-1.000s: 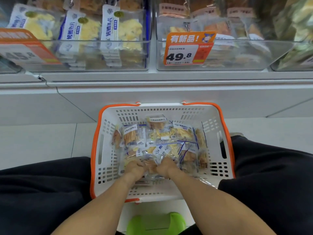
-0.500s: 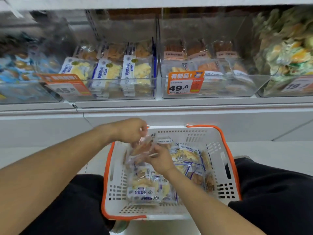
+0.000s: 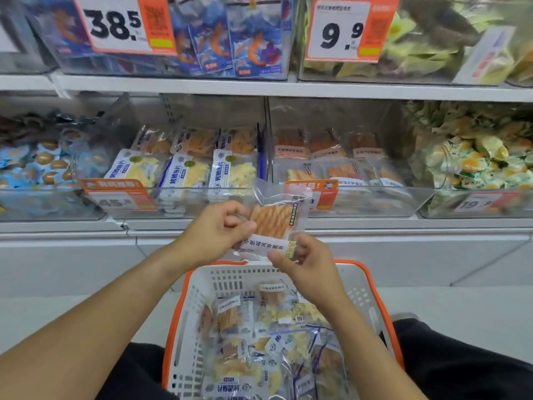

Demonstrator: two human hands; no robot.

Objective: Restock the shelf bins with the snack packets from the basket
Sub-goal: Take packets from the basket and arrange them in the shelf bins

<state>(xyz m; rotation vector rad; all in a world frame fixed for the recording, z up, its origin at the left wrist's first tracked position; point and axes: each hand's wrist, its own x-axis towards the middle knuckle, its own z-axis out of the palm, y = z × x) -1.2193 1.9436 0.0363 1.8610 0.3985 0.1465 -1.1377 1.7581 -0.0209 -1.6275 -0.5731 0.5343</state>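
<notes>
Between both hands I hold a clear snack packet point(image 3: 273, 220) of orange strips with a white label, raised above the basket and in front of the lower shelf. My left hand point(image 3: 215, 230) pinches its left edge. My right hand point(image 3: 302, 259) grips its bottom right corner. The white basket with an orange rim point(image 3: 202, 287) sits on the floor between my knees, filled with several more packets point(image 3: 259, 342). Just behind the held packet stands the clear bin with matching orange packets point(image 3: 340, 174). To its left is the bin of yellow fish-slice packets point(image 3: 184, 174).
Lower shelf edge point(image 3: 259, 226) runs across just behind my hands. At the far left is a bin of blue egg packets point(image 3: 37, 166), at the far right a bin of green-yellow packets point(image 3: 476, 166). Upper shelf bins carry price tags 38.5 point(image 3: 115, 23) and 9.9 point(image 3: 343, 30).
Both hands went from digging in the basket to lifting one orange-strip packet up toward the shelf bins. My view tilted upward, bringing the upper shelf into sight.
</notes>
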